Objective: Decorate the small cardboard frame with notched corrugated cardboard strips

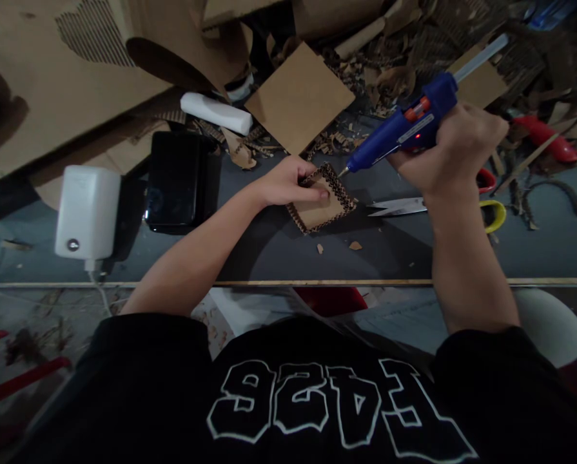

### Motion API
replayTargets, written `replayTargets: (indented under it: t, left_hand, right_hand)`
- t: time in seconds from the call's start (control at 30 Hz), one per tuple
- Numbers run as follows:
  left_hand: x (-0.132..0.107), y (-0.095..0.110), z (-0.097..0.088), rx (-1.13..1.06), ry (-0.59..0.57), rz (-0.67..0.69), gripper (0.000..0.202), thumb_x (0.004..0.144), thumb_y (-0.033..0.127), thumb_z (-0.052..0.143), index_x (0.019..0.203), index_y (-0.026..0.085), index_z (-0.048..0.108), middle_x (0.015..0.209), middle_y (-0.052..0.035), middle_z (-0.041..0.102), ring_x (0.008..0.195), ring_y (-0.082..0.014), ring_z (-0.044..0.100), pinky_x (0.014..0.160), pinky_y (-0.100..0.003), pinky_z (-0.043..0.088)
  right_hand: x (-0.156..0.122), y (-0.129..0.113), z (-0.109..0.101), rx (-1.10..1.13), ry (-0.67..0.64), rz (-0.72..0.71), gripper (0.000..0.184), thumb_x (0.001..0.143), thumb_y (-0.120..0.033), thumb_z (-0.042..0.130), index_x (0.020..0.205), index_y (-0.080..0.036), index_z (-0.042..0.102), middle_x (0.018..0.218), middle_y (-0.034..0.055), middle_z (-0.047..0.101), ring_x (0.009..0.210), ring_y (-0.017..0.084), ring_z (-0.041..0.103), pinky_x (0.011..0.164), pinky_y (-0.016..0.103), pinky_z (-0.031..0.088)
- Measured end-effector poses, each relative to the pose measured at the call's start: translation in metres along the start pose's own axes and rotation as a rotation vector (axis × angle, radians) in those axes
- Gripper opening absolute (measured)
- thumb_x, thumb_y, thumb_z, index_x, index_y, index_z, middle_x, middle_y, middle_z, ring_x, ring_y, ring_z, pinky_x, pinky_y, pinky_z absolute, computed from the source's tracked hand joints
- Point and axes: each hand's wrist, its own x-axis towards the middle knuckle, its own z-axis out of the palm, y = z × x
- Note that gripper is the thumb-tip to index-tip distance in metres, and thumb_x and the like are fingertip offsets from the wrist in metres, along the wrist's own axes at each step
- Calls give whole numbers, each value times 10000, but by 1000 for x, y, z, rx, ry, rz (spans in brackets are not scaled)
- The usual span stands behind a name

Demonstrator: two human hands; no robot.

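My left hand [293, 183] pinches a small square cardboard piece [314, 212], thumb lying across its flat face. Strips of corrugated edging run along the sides of this piece. In my right hand [462, 145] is a blue hot glue gun [389, 135], its red light lit and a clear glue stick [481, 58] poking out of its back. The nozzle points down and left, very close to the piece's upper right edge; whether it touches I cannot tell. Under my right wrist lie scissors [399, 206] with red and yellow handles, blades pointing left.
A square cardboard sheet [300, 96] lies behind my left hand among cardboard scraps. To the left are a white roll [215, 113], a black box-shaped object [175, 180] and a white charger [89, 209] with a cable. A red-handled tool [549, 138] lies at right. The table edge [317, 282] is near me.
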Motion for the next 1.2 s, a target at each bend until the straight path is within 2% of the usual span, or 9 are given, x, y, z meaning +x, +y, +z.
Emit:
replayTargets:
  t: [0.13, 0.33, 0.53, 0.73, 0.87, 1.0, 1.2]
  left_hand:
    - [0, 0, 0, 6, -6, -7, 409, 787, 424, 861, 643, 159, 585, 597, 64, 434, 577, -51, 379, 568, -232, 304]
    - [0, -2, 0, 17, -3, 1, 438, 801, 396, 837, 601, 178, 514, 593, 67, 382, 596, -52, 350, 575, -237, 273]
    - [1, 1, 0, -9, -13, 40, 505, 767, 497, 871, 590, 202, 502, 548, 77, 368, 547, -66, 336, 533, -245, 285]
    - [1, 4, 0, -15, -4, 25, 486, 736, 515, 870, 576, 186, 552, 548, 64, 406, 545, -63, 342, 524, -244, 265]
    - [1, 3, 0, -7, -5, 25, 476, 750, 492, 857, 575, 176, 547, 556, 69, 404, 556, -53, 343, 550, -234, 275]
    - [0, 1, -1, -1, -21, 6, 440, 764, 480, 854, 616, 159, 593, 573, 61, 437, 573, -54, 367, 569, -228, 274]
    - [0, -1, -1, -19, -23, 10, 440, 755, 484, 870, 627, 157, 605, 585, 47, 467, 600, -70, 399, 572, -224, 316]
  right_hand:
    - [0, 0, -2, 8, 3, -4, 357, 738, -587, 612, 842, -257, 525, 800, 101, 664, 892, 390, 745, 715, 438, 407]
    - [-2, 2, 0, -12, -11, -16, 378, 724, -604, 578, 862, -261, 501, 805, 105, 652, 877, 386, 744, 761, 459, 424]
    - [-2, 7, 9, 31, 108, -76, 340, 718, -583, 622, 855, -286, 528, 748, 80, 634, 772, 341, 683, 697, 440, 401]
    - [-1, 4, 5, 23, 21, -38, 359, 741, -587, 624, 877, -271, 521, 750, 76, 564, 803, 366, 695, 741, 464, 437]
    - [-1, 5, 3, 47, 49, -37, 346, 723, -585, 618, 846, -274, 529, 723, 64, 532, 785, 336, 676, 719, 443, 431]
    - [-1, 8, 9, 51, 105, -48, 359, 657, -551, 659, 808, -277, 484, 721, 61, 583, 773, 321, 680, 701, 419, 427]
    - [-1, 10, 13, 77, 145, -73, 413, 640, -624, 600, 786, -295, 396, 696, 58, 557, 757, 352, 705, 669, 443, 436]
